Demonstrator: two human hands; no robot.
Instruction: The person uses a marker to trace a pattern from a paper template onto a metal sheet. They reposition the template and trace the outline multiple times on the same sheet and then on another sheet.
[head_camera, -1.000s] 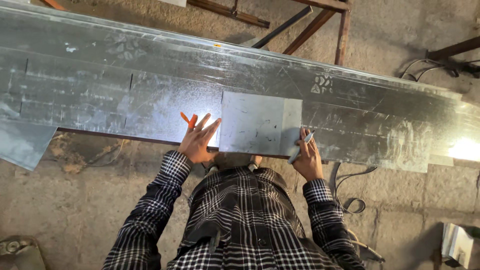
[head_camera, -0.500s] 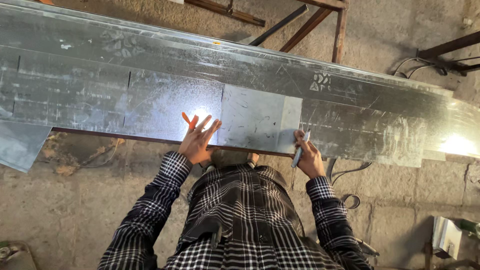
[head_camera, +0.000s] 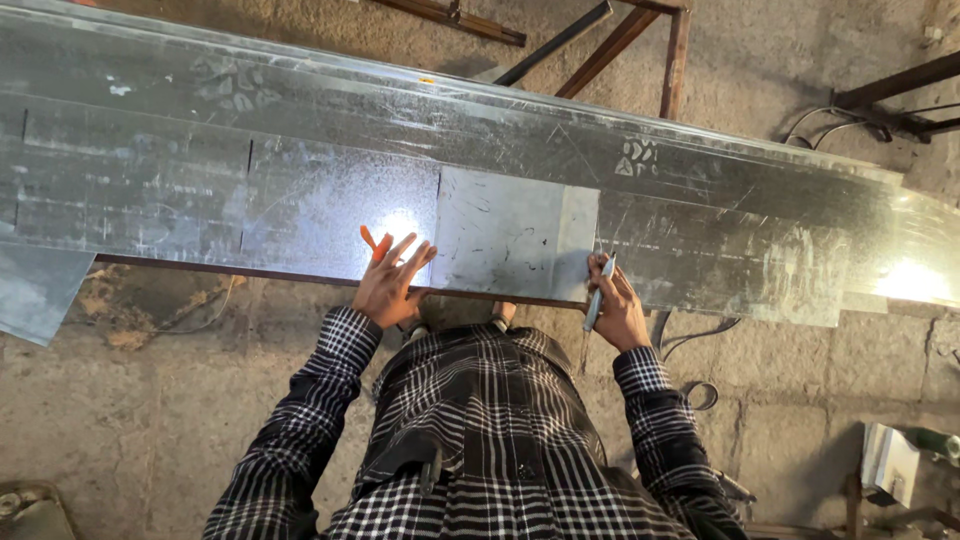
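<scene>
A long galvanized metal sheet (head_camera: 300, 180) runs across the view. On it lies a smaller square metal piece (head_camera: 515, 235), flush with the near edge. My left hand (head_camera: 390, 285) rests flat at the left edge of that piece, fingers spread, with an orange tip showing on one finger. My right hand (head_camera: 618, 310) grips a thin grey marking tool (head_camera: 597, 295), its point at the piece's lower right corner. Dark lines are marked on the sheet to the left.
A concrete floor (head_camera: 150, 400) lies under the sheet. Rusty metal bars and a stand (head_camera: 640, 40) sit beyond the far edge. Cables (head_camera: 690, 340) trail near my right arm. A white and green container (head_camera: 900, 455) stands at the lower right.
The view shifted slightly. My right hand with the tool has moved a little down along the square piece's right edge. The left hand stays pressed in place.
</scene>
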